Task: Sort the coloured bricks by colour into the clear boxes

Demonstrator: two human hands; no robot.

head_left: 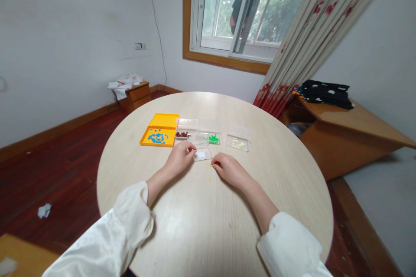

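My left hand (181, 156) has its thumb and forefinger closed at the left edge of a small clear plastic box (208, 154) with a flat white piece (200, 155) in it. My right hand (229, 169) is just to the right of that box, its fingertips pinched at a tiny yellow piece (211, 165) close to the tabletop. Another yellow bit (209, 179) lies nearer to me. Behind my hands stand clear boxes with dark brown pieces (183, 135), green pieces (213, 139) and pale yellow pieces (238, 143).
An open orange case (165, 120) holding several blue pieces (157, 138) lies at the left on the round wooden table (201, 233). A tilted wooden cabinet (354, 127) with black cloth (328, 93) stands at the right. A small drawer unit (139, 95) stands behind, left.
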